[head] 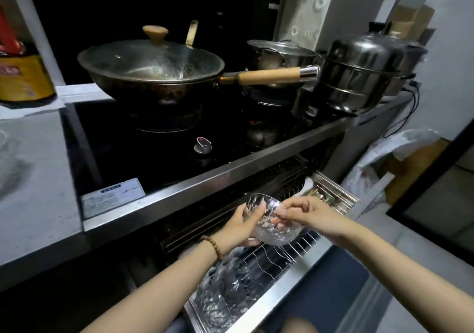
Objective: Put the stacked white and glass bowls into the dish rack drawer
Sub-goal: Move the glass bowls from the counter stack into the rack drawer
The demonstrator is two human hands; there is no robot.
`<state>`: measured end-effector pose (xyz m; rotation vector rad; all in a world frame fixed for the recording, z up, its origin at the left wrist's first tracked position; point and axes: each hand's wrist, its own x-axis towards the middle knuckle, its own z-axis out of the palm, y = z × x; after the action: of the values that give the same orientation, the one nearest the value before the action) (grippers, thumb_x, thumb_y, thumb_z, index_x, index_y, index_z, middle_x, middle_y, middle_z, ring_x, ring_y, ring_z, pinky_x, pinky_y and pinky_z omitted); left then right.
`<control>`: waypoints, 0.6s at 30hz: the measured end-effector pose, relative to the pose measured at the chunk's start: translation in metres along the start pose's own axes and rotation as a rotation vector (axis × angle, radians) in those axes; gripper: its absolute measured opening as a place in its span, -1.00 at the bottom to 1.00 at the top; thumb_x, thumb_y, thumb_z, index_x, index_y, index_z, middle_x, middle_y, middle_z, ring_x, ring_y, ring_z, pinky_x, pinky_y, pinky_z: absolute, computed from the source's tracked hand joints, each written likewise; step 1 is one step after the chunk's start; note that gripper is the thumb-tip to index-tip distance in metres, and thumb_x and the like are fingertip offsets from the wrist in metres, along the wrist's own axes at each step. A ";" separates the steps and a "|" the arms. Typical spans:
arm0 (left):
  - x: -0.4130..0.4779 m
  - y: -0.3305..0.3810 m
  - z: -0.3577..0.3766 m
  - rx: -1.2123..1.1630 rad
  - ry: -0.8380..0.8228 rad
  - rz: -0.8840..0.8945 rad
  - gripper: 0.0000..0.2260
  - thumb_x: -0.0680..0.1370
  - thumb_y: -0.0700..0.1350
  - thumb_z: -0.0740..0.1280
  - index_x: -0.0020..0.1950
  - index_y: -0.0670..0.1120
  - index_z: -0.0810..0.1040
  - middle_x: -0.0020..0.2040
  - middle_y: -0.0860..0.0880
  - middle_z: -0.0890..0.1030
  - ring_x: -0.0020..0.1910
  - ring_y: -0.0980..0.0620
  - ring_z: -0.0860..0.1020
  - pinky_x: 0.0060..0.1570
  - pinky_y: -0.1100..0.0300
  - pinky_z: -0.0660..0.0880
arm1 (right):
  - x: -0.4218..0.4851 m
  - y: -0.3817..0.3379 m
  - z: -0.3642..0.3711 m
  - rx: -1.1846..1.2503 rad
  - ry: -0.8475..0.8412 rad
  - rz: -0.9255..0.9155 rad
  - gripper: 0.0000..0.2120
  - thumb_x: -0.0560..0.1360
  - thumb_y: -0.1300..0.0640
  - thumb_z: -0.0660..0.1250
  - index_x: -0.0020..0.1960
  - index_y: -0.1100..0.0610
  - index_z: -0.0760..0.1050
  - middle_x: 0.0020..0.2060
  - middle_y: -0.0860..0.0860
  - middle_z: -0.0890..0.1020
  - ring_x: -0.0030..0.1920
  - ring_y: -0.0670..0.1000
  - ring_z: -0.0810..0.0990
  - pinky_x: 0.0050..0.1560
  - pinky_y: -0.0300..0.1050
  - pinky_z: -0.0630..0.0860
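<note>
A clear textured glass bowl is held tilted above the pulled-out dish rack drawer under the stove. My left hand cups its near side from below. My right hand pinches its far rim, fingers curled over the edge. Inside the drawer's near end lie other glass bowls, blurred, on the wire rack. A white dish edge shows at the drawer's far end. No white bowl is in either hand.
Above the drawer runs the steel counter edge and a black stove with a knob. A lidded wok with a wooden handle, a pot and a steel steamer stand on it. A plastic bag sits at right.
</note>
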<state>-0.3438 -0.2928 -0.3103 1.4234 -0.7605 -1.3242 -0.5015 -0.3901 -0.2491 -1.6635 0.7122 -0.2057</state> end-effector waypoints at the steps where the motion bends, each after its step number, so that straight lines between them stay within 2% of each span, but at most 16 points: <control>1: 0.006 -0.008 0.001 -0.021 0.013 -0.044 -0.43 0.47 0.23 0.24 0.38 -0.02 0.27 0.22 -0.06 0.56 0.08 0.00 0.62 -0.06 0.17 0.62 | 0.005 0.009 -0.001 0.017 0.011 0.037 -0.85 0.42 0.08 0.43 -0.10 0.14 0.67 -0.14 0.14 0.72 -0.17 -0.01 0.70 -0.15 -0.28 0.59; 4: 0.019 -0.034 0.001 0.028 0.025 -0.101 -0.45 0.50 0.24 0.19 0.40 0.00 0.27 0.24 -0.01 0.53 0.17 0.01 0.56 0.07 0.18 0.57 | 0.019 0.035 -0.002 0.064 0.049 0.145 -0.89 0.47 0.18 0.38 -0.08 0.18 0.66 -0.19 0.07 0.73 -0.26 -0.10 0.68 -0.25 -0.35 0.56; 6: 0.025 -0.053 -0.003 0.099 0.039 -0.109 -0.42 0.49 0.26 0.18 0.43 0.01 0.25 0.34 -0.03 0.45 0.24 0.01 0.50 0.17 0.17 0.51 | 0.029 0.052 -0.001 0.077 0.074 0.225 -0.89 0.50 0.20 0.36 -0.09 0.18 0.66 -0.23 0.03 0.74 -0.33 -0.14 0.65 -0.32 -0.37 0.54; 8: 0.031 -0.072 -0.011 0.207 0.082 -0.102 -0.38 0.48 0.26 0.20 0.44 -0.01 0.23 0.42 -0.04 0.37 0.32 0.00 0.43 0.25 0.20 0.40 | 0.039 0.067 0.001 0.097 0.100 0.318 -0.89 0.51 0.20 0.34 -0.08 0.18 0.64 -0.33 0.00 0.71 -0.48 -0.17 0.58 -0.47 -0.38 0.47; 10: 0.033 -0.092 -0.020 0.331 0.097 -0.093 -0.30 0.43 0.31 0.20 0.46 -0.03 0.19 0.48 -0.04 0.28 0.41 -0.01 0.32 0.27 0.24 0.27 | 0.050 0.080 0.004 0.093 0.133 0.416 -0.86 0.51 0.18 0.34 -0.02 0.21 0.63 -0.39 0.00 0.67 -0.55 -0.17 0.53 -0.54 -0.39 0.42; 12: 0.033 -0.112 -0.030 0.467 0.103 -0.100 -0.22 0.39 0.35 0.20 0.49 -0.02 0.15 0.52 -0.05 0.19 0.47 -0.03 0.20 0.37 0.15 0.20 | 0.062 0.092 0.009 0.095 0.162 0.506 -0.81 0.50 0.16 0.34 0.04 0.24 0.61 -0.36 0.02 0.67 -0.50 -0.13 0.57 -0.51 -0.36 0.45; 14: 0.034 -0.131 -0.041 0.655 0.129 -0.112 -0.22 0.44 0.35 0.19 0.52 -0.01 0.06 0.55 -0.04 0.07 0.52 -0.04 0.04 0.48 0.03 0.06 | 0.074 0.103 0.014 0.136 0.190 0.575 -0.76 0.50 0.15 0.34 0.09 0.27 0.58 -0.21 0.11 0.66 -0.32 -0.01 0.59 -0.30 -0.23 0.54; 15: 0.035 -0.140 -0.045 0.769 0.131 -0.109 -0.21 0.45 0.36 0.17 0.54 0.00 0.00 0.57 -0.02 -0.01 0.53 -0.03 -0.06 0.49 0.01 -0.06 | 0.079 0.107 0.016 0.143 0.200 0.600 -0.74 0.51 0.15 0.33 0.11 0.30 0.57 -0.19 0.13 0.62 -0.29 0.02 0.56 -0.25 -0.18 0.55; 18: 0.035 -0.158 -0.054 1.016 0.121 -0.081 -0.12 0.40 0.44 0.09 0.54 0.02 -0.15 0.56 0.02 -0.19 0.52 -0.02 -0.26 0.45 0.03 -0.31 | 0.094 0.118 0.021 0.113 0.184 0.662 -0.71 0.54 0.15 0.29 0.16 0.34 0.52 -0.34 0.03 0.50 -0.41 -0.05 0.43 -0.48 -0.27 0.44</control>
<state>-0.3129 -0.2649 -0.4755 2.3048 -1.4057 -0.8911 -0.4558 -0.4312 -0.3883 -1.2335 1.3233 0.0760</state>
